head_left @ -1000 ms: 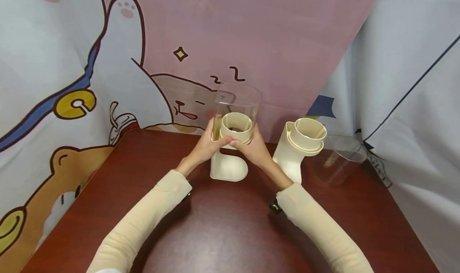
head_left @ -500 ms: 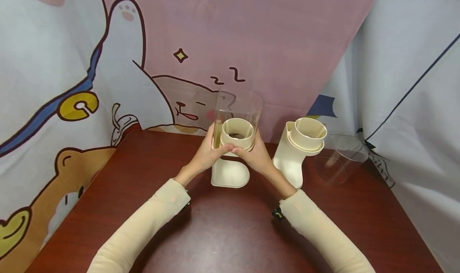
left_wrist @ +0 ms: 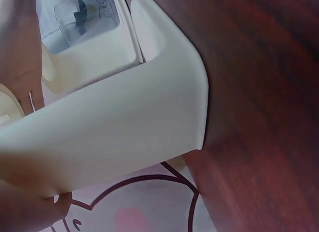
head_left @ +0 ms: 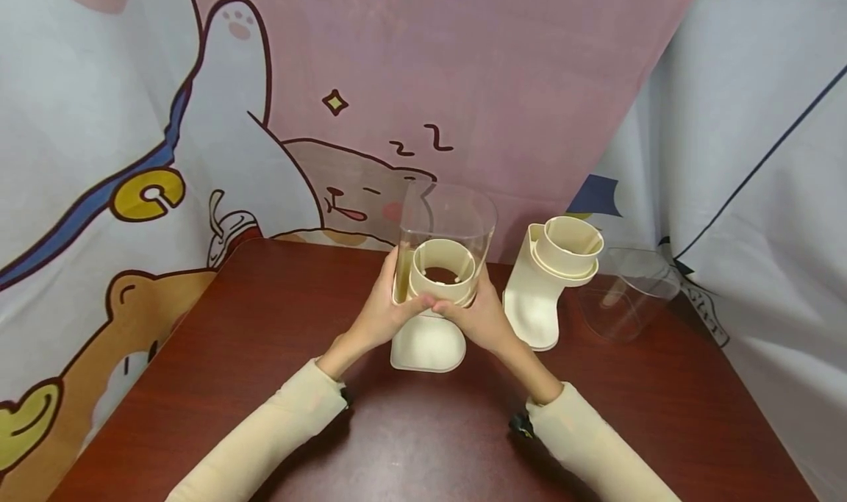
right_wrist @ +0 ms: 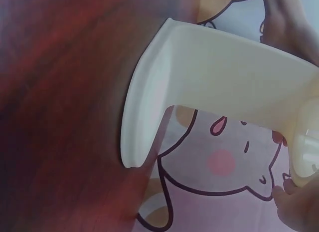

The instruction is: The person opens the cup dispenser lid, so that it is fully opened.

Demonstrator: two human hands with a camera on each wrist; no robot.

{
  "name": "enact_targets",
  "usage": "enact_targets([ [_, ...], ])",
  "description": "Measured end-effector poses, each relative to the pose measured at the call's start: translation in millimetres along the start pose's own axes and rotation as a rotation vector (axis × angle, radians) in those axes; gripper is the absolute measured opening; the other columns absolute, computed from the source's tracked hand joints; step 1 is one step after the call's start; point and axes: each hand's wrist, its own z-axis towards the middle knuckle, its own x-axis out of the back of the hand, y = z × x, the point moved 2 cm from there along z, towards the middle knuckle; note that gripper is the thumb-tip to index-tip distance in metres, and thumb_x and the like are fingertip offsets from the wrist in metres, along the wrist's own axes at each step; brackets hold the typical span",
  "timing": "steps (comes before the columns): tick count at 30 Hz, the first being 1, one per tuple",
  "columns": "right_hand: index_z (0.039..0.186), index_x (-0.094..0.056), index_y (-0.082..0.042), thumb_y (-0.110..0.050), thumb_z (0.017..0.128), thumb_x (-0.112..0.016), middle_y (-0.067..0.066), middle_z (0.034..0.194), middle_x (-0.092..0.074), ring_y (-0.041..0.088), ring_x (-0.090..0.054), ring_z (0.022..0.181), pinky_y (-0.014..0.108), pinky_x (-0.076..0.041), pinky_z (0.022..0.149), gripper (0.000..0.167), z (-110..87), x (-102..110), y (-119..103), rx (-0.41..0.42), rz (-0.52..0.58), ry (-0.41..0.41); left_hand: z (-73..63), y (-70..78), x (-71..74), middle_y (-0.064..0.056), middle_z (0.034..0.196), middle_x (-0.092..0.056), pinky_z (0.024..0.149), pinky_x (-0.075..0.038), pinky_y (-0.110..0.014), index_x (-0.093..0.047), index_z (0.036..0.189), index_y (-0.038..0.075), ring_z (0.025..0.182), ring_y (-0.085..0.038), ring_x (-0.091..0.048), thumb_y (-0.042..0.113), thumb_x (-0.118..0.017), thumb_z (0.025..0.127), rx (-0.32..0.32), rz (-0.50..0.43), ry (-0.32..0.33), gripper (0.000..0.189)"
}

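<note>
A cream plastic stand (head_left: 429, 346) with a flat rounded foot and a round collar on top is held between both hands near the middle of the table. Around its collar is a clear, open-topped plastic container (head_left: 451, 206). My left hand (head_left: 380, 312) grips the upper part from the left. From the right, my right hand (head_left: 487, 317) grips it too, and the thumbs meet at the front below the collar. Both wrist views show the stand's column and its foot close over the tabletop. The fingers behind the stand are mostly hidden in the head view.
To the right, a matching cream stand (head_left: 532, 307) with a bare collar rests on the dark red wooden table (head_left: 291, 296). Beyond it stands another clear container (head_left: 625, 300). A cartoon-printed curtain (head_left: 516, 83) hangs along the table's back and sides.
Both hands have brought the stand and its clear container nearer to the person. The other stand and the other container have stayed where they were.
</note>
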Motion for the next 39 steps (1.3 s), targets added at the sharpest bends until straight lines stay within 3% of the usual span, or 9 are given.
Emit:
enact_targets([
  [8, 0.147, -0.036, -0.013, -0.063, 0.072, -0.079, 0.014, 0.135, -0.058, 0.016, -0.056, 0.12, 0.022, -0.045, 0.102, 0.101, -23.1, -1.5, -13.2, 0.023, -0.003, 0.008, -22.7, 13.4, -7.2, -0.003, 0.149, -0.045, 0.11, -0.039, -0.032, -0.016, 0.158, 0.027, 0.132, -0.021, -0.047, 0.072, -0.071, 0.074, -0.039, -0.05, -0.014, 0.11],
  [15, 0.148, -0.035, -0.019, -0.053, 0.075, -0.083, 0.008, 0.137, -0.057, 0.028, -0.055, 0.124, 0.029, -0.044, 0.106, 0.094, -38.4, -3.7, -22.7, 0.043, 0.027, -0.032, -40.5, 21.4, -11.5, 0.0, 0.148, -0.046, 0.11, -0.04, -0.029, -0.016, 0.158, 0.03, 0.132, -0.02, -0.048, 0.071, -0.069, 0.077, -0.063, -0.037, -0.009, 0.105],
  [25, 0.145, -0.042, -0.019, -0.046, 0.075, -0.085, 0.008, 0.134, -0.06, 0.02, -0.059, 0.122, 0.026, -0.045, 0.105, 0.086, -59.6, -5.0, -37.1, 0.068, 0.049, -0.029, -57.9, 29.4, -19.7, 0.0, 0.152, -0.042, 0.112, -0.037, -0.027, -0.016, 0.159, 0.028, 0.134, -0.02, -0.046, 0.069, -0.069, 0.08, -0.084, -0.063, -0.027, 0.103],
  [30, 0.142, -0.047, -0.017, -0.045, 0.076, -0.085, 0.012, 0.131, -0.062, 0.025, -0.06, 0.119, 0.026, -0.046, 0.104, 0.082, -64.0, -5.5, -40.5, 0.077, 0.057, -0.022, -60.2, 29.7, -21.4, -0.001, 0.154, -0.038, 0.114, -0.035, -0.027, -0.016, 0.159, 0.026, 0.136, -0.022, -0.043, 0.067, -0.07, 0.08, -0.109, -0.067, -0.039, 0.105],
  [33, 0.145, -0.043, -0.017, -0.046, 0.076, -0.085, 0.011, 0.135, -0.06, 0.028, -0.058, 0.123, 0.027, -0.043, 0.107, 0.086, -61.0, -5.6, -41.0, 0.081, 0.065, -0.034, -58.7, 26.2, -18.3, -0.001, 0.153, -0.037, 0.115, -0.033, -0.026, -0.016, 0.159, 0.024, 0.137, -0.021, -0.041, 0.068, -0.071, 0.079, -0.127, -0.062, -0.049, 0.107],
  [35, 0.149, -0.037, -0.018, -0.052, 0.076, -0.082, 0.007, 0.14, -0.055, 0.022, -0.055, 0.127, 0.025, -0.04, 0.109, 0.092, -59.5, -4.2, -42.5, 0.077, 0.053, -0.042, -57.9, 22.4, -15.5, -0.002, 0.154, -0.035, 0.115, -0.031, -0.025, -0.015, 0.158, 0.021, 0.138, -0.021, -0.04, 0.068, -0.073, 0.077, -0.151, -0.053, -0.066, 0.11],
  [39, 0.157, -0.018, -0.016, -0.059, 0.075, -0.079, 0.012, 0.155, -0.038, 0.014, -0.042, 0.139, 0.021, -0.036, 0.112, 0.11, -50.7, 1.3, -56.1, 0.113, 0.181, -0.013, -57.0, 13.5, -11.1, -0.008, 0.16, -0.028, 0.116, -0.03, -0.025, -0.009, 0.159, 0.015, 0.14, -0.022, -0.038, 0.066, -0.077, 0.074, -0.207, -0.052, -0.121, 0.12],
])
